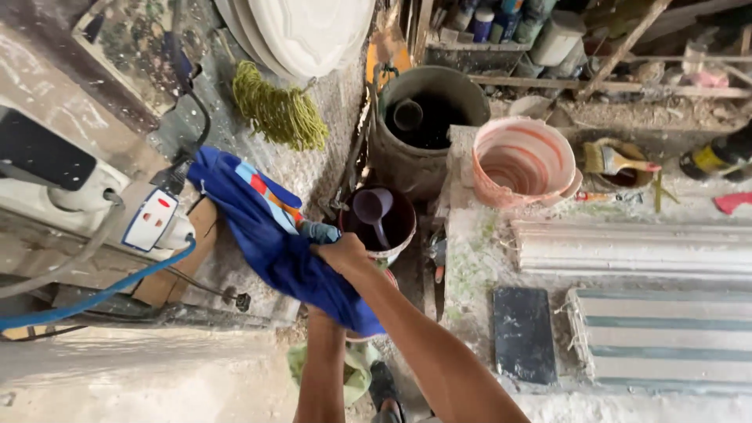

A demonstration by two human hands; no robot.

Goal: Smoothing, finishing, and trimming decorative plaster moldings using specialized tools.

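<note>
**Dusty plaster workshop: blue cloth gripped over a bucket**

Dust-caked workshop floor and clutter frame both hands. The right hand (pixel 341 252) is clenched on a blue cloth (pixel 274 235), bunched near its upper edge; the left hand is hidden beneath the cloth, probably grasping it, though I cannot tell. Just beyond sits a dark bucket (pixel 401 235) with a purple scoop (pixel 372 210). Step in hand, by my judgement: wiping or gathering the cloth; next calls for a firm, two-handed hold. Farther right, a pink-striped bucket (pixel 523 160) and white mouldings (pixel 634 249).
</note>
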